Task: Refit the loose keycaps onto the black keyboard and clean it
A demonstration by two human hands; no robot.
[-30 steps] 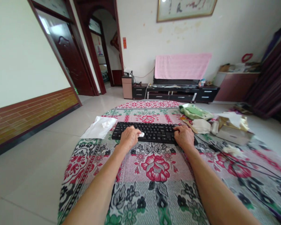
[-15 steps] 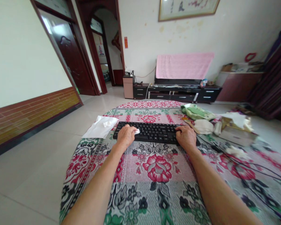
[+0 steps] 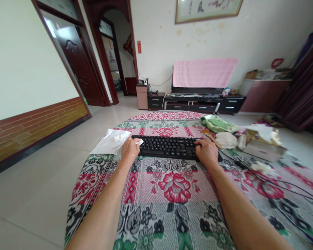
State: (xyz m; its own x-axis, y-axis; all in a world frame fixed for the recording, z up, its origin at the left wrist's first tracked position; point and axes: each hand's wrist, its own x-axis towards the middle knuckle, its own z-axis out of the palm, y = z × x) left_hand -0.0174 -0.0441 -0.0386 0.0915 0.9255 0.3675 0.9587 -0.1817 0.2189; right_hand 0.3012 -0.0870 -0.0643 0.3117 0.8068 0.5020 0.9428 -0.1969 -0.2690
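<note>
A black keyboard (image 3: 167, 146) lies across the flowered tablecloth (image 3: 174, 187). At its left end my left hand (image 3: 130, 150) is closed on a small white tissue (image 3: 139, 142), which pokes out past the thumb and forefinger over the keys. My right hand (image 3: 207, 151) grips the keyboard's right end, fingers bent over the number keys and partly hiding them. Beside the left hand is a white paper sheet (image 3: 106, 145) with a crumpled piece of tissue (image 3: 118, 138) on it.
Right of the keyboard lie a green cloth bag (image 3: 219, 124), a beige folded cloth (image 3: 226, 140) and an open box (image 3: 263, 149) with papers. Black cables (image 3: 273, 180) and a white crumpled wad (image 3: 262, 168) rest nearer. A TV cabinet (image 3: 193, 103) stands beyond the table.
My left hand has slid left along the keyboard with the tissue, from the keys to the left end. My right hand has stayed at the right end.
</note>
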